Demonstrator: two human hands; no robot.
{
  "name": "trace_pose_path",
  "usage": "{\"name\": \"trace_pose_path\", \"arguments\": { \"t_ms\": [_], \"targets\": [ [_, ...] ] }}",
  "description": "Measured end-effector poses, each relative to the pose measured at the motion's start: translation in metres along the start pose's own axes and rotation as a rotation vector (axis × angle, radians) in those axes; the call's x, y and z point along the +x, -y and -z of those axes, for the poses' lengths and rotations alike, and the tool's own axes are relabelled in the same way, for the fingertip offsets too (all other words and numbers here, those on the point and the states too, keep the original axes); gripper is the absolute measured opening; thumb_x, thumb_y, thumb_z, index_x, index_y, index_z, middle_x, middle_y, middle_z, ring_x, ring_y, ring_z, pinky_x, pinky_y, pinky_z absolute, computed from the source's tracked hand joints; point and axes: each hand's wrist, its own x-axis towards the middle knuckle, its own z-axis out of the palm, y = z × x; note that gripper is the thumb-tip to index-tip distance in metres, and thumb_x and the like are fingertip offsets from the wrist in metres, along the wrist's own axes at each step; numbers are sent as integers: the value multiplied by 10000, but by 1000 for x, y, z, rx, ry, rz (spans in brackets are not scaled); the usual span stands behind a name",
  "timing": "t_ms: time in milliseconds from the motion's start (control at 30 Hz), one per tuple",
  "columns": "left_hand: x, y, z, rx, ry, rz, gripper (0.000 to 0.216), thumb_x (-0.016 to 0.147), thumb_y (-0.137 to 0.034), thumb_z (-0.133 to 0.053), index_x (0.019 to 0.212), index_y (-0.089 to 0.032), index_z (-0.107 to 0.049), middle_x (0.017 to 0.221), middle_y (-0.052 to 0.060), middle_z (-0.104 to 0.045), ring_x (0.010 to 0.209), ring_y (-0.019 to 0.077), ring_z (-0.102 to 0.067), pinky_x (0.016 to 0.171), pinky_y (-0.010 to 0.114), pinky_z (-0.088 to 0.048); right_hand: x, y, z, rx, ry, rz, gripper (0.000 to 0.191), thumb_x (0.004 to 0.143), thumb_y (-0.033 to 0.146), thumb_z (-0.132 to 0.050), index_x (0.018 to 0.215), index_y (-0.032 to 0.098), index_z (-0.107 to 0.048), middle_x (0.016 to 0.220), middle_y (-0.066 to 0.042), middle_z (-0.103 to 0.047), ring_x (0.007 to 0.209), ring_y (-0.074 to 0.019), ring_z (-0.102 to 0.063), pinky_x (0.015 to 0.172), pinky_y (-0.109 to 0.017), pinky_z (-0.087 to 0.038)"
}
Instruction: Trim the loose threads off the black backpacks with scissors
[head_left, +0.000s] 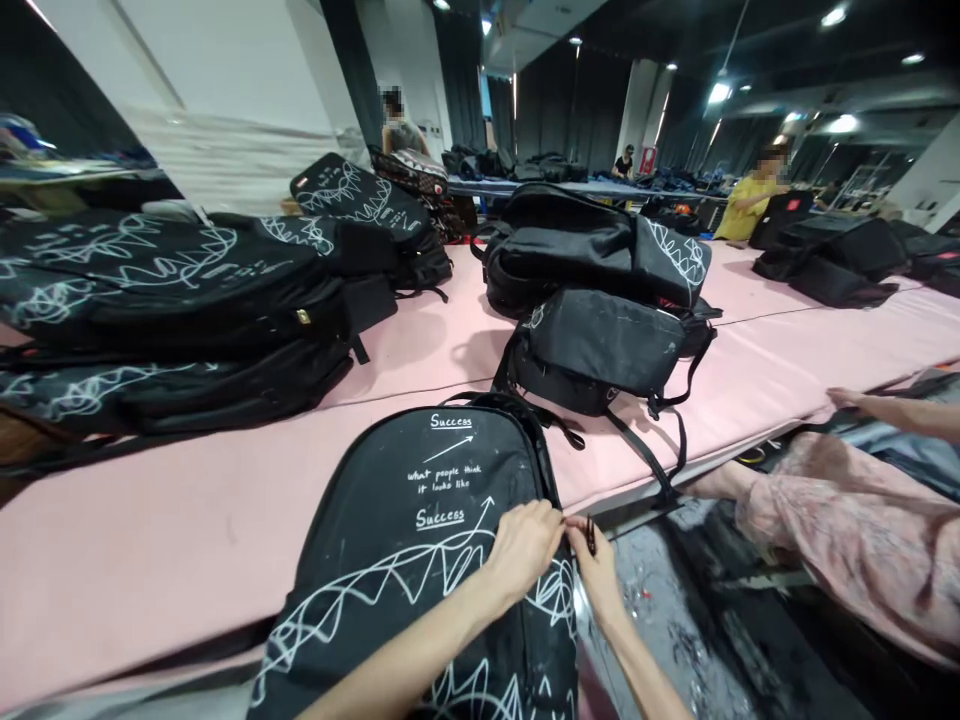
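Observation:
A black backpack (405, 540) with white scribble print and the word "Success" lies in front of me on the pink table (150, 530). My left hand (523, 545) is closed, pinching the backpack's right edge near its zip. Right beside it, my right hand (596, 565) is closed on a small dark tool (590, 535) held at that same edge. The two hands almost touch.
Stacks of black backpacks sit at the left (172, 300) and the middle (600, 290) of the table. A co-worker's arm in a pink floral sleeve (847, 530) reaches in from the right. Another person in yellow (750, 200) works at the far end.

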Motion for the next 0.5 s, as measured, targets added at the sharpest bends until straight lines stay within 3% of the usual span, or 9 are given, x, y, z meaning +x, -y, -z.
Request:
{"name": "trace_pose_path", "arguments": {
  "t_ms": [100,200,300,367,433,500],
  "targets": [
    [16,9,24,11,-43,-12,247,889,-249,-376,805,-163,-592,815,68,-626,784,201,-578,736,342,-401,-9,-1,-8,-72,35,22,219,800,410,-518,798,198,-569,750,0,-591,719,-164,-535,674,-264,-429],
    [52,30,60,105,-116,37,272,878,-246,-359,810,-144,-602,825,90,-642,806,219,-588,776,364,-384,-18,6,-12,-126,58,43,204,829,389,-482,754,203,-519,700,24,-513,666,-138,-470,625,-235,-381],
    [85,73,100,143,-236,316,328,870,-288,-330,837,-124,-612,880,123,-657,852,249,-597,780,367,-395,-24,15,-9,-128,118,47,223,836,394,-478,714,207,-476,666,37,-447,637,-127,-424,601,-228,-347],
    [89,109,120,85,-238,560,331,850,-299,-347,867,-111,-618,924,137,-662,887,255,-598,763,342,-409,-25,19,-4,-122,159,31,234,843,402,-466,713,207,-468,661,38,-433,635,-127,-416,596,-228,-336],
    [75,144,131,-9,-203,750,349,839,-312,-364,901,-79,-616,980,160,-655,908,249,-595,728,307,-417,-23,22,-2,-128,202,23,241,846,404,-456,711,205,-469,660,36,-434,641,-129,-418,593,-229,-329],
    [50,172,133,-70,-171,850,405,851,-342,-350,939,-36,-600,1015,183,-643,891,234,-596,681,281,-420,-20,25,-5,-137,246,25,245,840,404,-460,702,201,-467,654,36,-429,640,-128,-412,591,-229,-322]
  ]
}}
